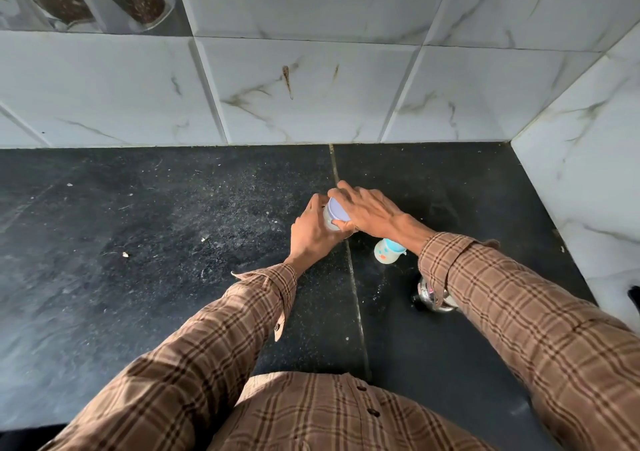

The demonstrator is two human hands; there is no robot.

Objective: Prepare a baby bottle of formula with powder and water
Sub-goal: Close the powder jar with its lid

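Observation:
A small pale container with a lavender lid (336,212) stands on the black countertop (173,243). My left hand (313,234) wraps around its side. My right hand (369,210) lies over the lid, fingers curled on its rim. A baby bottle (387,250) with a blue collar and a printed white body rests on the counter just under my right wrist. A shiny steel vessel (433,295) sits nearer to me, mostly hidden by my right sleeve.
White marble-look tiles (311,87) form the back wall, and a side wall (588,191) closes off the right. Crumbs and dust speckle the counter left of my hands. A grout seam (355,277) runs front to back beneath the container.

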